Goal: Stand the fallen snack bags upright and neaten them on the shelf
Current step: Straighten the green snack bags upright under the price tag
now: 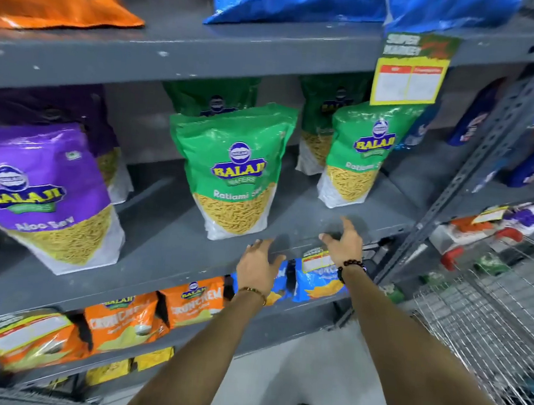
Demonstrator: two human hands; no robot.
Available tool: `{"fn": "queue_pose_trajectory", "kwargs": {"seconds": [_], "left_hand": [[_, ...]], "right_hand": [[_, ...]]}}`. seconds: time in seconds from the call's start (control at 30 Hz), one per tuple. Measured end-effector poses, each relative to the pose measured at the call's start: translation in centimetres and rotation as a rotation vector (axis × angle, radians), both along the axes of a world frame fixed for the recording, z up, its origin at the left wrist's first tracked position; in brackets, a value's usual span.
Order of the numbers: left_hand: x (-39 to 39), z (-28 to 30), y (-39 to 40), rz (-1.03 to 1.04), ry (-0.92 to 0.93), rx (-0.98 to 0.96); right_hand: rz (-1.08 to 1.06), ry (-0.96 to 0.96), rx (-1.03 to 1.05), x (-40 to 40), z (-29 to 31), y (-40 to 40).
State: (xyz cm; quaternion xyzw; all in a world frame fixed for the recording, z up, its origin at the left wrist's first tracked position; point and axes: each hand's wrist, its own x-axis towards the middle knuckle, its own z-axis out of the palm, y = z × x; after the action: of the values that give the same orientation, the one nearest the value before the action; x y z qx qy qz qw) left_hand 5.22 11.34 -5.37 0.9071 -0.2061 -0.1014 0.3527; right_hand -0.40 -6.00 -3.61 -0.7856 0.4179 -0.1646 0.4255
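1. A grey metal shelf (167,252) at chest height holds large stand-up snack pouches. All of them stand upright, some tilted a little.
2. In the middle stands a green pouch (233,171) with a clear lower window showing thin yellow fried strands. A second green pouch (357,155) stands to its right, and more green pouches sit behind both, in shadow.
3. At the left stands a purple pouch (45,196) of the same shape, leaning slightly, with a darker purple one behind it.
4. The person's left hand (259,266) hovers at the shelf's front edge, just below and in front of the middle green pouch, not touching it. Its fingers are spread and hold nothing.
5. The right hand (345,242) hovers over bare shelf between the two front green pouches, near the right one's base but apart from it. Its fingers are also spread and empty. A dark bead bracelet (351,266) circles that wrist.
6. Each pouch carries the brand "BALAJI". The green ones read "Ratlami Sev", partly cut off; the purple one reads "Aloo Sev".
7. A yellow price tag (408,78) headed "SUPER MARKET" hangs from the shelf above; its smaller print is too blurred to read.
8. Below, smaller orange bags (124,322) read "BALAJI" and "CRUNCHEM".
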Motion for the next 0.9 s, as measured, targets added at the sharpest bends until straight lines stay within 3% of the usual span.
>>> {"fn": "queue_pose_trajectory", "kwargs": {"seconds": [0.23, 0.47, 0.67, 0.9], "left_hand": [[0.6, 1.1, -10.7, -0.055, 0.04, 0.011], [3.2, 2.2, -19.1, 0.133, 0.151, -0.088], [3.5, 2.3, -20.9, 0.278, 0.211, -0.194], [3.1, 2.7, -20.3, 0.307, 0.226, -0.227]], "right_hand": [[-0.053, -0.032, 0.056, -0.5, 0.1, -9.5], [0.205, -0.045, 0.236, 2.7, 0.4, -17.8], [0.381, 0.039, 0.282, 4.6, 0.0, -20.2], [0.398, 0.022, 0.217, 4.5, -0.2, -20.0]]}}
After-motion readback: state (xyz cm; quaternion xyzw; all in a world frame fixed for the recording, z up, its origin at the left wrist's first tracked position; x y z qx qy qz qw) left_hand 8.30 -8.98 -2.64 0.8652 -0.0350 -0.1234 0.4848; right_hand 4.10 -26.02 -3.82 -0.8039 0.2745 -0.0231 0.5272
